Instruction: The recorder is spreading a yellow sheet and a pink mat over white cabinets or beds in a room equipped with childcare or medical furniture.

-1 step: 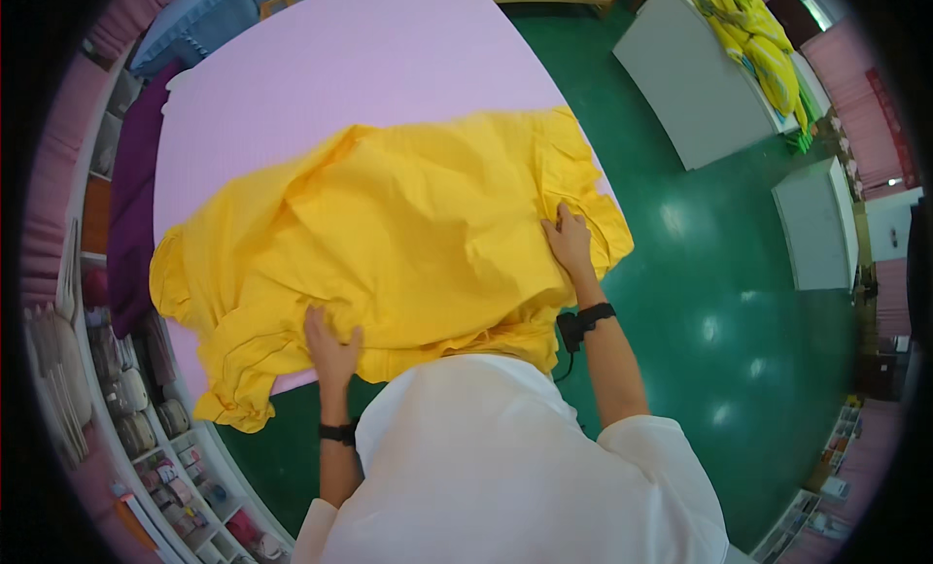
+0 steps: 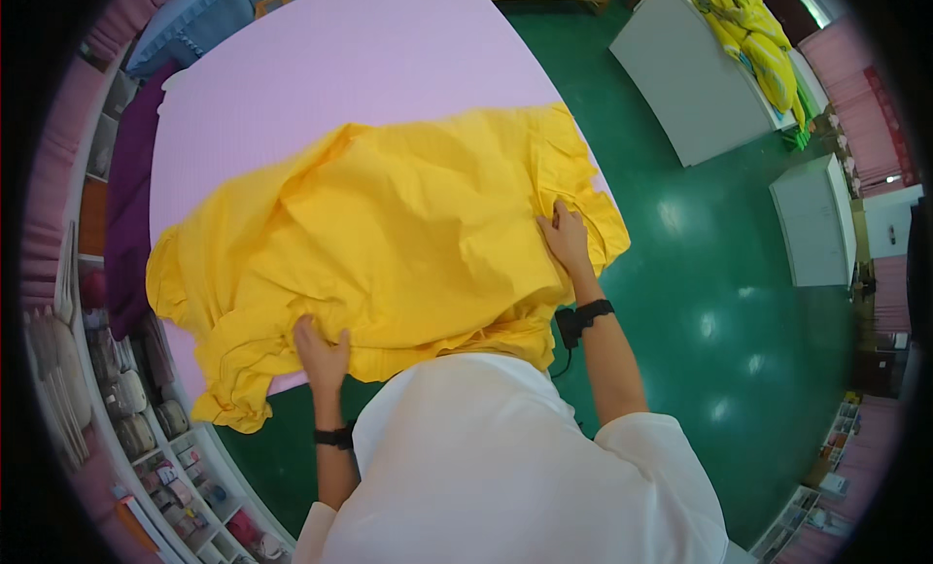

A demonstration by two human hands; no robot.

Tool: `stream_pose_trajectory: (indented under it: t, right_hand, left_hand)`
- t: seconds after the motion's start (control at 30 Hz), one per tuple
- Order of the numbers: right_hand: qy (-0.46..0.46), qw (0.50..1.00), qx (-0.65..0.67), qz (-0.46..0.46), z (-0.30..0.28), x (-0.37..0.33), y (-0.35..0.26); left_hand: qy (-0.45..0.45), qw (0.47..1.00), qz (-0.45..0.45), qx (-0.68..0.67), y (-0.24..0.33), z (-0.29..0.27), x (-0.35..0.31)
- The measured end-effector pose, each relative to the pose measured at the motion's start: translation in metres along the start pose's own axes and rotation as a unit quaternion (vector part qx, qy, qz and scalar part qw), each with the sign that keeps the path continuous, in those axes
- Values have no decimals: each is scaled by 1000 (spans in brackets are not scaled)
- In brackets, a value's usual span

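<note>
A yellow cloth (image 2: 408,214) with ruffled edges lies spread and wrinkled over the near part of a bed with a pink-lilac sheet (image 2: 389,49). My left hand (image 2: 323,355) rests on its near edge, left of the middle, thumb apart from the fingers and nothing gripped that I can see. My right hand (image 2: 567,239) lies open on the cloth near its right ruffle, fingers stretched forward. Both wrists wear dark bands. The near edge of the cloth bunches up and partly passes out of sight behind my white shirt.
Purple fabric (image 2: 136,205) hangs along the bed's left side, beside shelves (image 2: 185,467) with small goods. A white cabinet (image 2: 680,88) at the far right bears crumpled yellow-green bedding (image 2: 753,39). Another white cabinet (image 2: 814,224) stands on the green floor (image 2: 671,263).
My left hand has shifted slightly left and toward me along the near edge of the cloth. My right hand stays at the same spot on the cloth.
</note>
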State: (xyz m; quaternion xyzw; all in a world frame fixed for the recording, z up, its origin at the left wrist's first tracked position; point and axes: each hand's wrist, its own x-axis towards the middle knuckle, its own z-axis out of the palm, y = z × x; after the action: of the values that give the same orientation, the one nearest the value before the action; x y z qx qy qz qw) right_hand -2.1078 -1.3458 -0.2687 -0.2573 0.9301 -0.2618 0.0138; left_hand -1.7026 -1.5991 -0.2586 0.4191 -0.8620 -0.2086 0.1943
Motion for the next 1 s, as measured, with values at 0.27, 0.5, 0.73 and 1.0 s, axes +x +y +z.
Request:
stream_pose_trajectory:
  t: [0.27,0.5,0.73,1.0]
  right_hand:
    - [-62,992,97,47,-9,14,12]
    - [-98,957,236,140,-4,15,23]
    - [-87,928,330,152,-1,22,28]
    - [-162,915,363,71,-42,-17,58]
  left_hand:
    - [-22,980,-175,92,-32,-25,-55]
    - [-285,929,-234,10,-43,3,-99]
    - [-509,858,-20,-73,20,29,-78]
    - [-505,843,125,-135,183,9,-18]
